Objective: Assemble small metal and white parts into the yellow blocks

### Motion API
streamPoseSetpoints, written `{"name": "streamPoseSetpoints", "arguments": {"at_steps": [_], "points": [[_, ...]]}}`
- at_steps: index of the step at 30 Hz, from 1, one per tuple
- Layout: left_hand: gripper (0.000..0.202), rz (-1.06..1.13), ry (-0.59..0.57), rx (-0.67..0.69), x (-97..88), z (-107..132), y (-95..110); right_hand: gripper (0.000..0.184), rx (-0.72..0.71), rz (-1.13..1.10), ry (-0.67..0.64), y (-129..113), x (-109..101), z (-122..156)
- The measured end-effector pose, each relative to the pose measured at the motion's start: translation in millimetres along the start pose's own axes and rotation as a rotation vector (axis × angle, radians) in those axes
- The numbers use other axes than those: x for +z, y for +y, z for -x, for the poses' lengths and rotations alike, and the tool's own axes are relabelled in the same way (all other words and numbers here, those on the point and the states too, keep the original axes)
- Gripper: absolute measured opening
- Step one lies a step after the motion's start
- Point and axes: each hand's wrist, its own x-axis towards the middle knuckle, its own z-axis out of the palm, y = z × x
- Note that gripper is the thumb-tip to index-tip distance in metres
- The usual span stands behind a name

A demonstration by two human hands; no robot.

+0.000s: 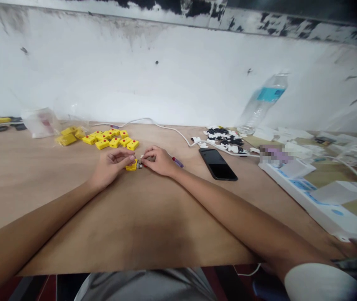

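At the middle of the table, my left hand is closed, its thumb and fingers gripping a small yellow plastic case. My right hand is just to the right, its fingertips pinched over a few tiny parts, grey and dark, beside the case. What exactly sits between those fingertips is too small to make out. Behind both hands lies a group of yellow blocks with red buttons. A screwdriver with a purple handle rests by my right wrist, its shaft partly hidden.
A black phone lies to the right, with a heap of black and white parts behind it. A plastic bottle leans against the wall. White cartons crowd the right side. A white cable crosses the back; bagged yellow blocks lie left.
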Motion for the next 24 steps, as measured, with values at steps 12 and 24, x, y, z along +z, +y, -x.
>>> {"name": "streamPoseSetpoints", "arguments": {"at_steps": [12, 24], "points": [[0.037, 0.003, 0.001, -0.016, 1.0, 0.2, 0.6, 0.009, -0.011, -0.004, -0.029, -3.4, -0.8, 0.6], [0.038, 0.018, -0.003, -0.02, 2.0, 1.5, 3.1, 0.011, 0.022, -0.059, 0.051, 1.7, -1.5, -0.2]]}}
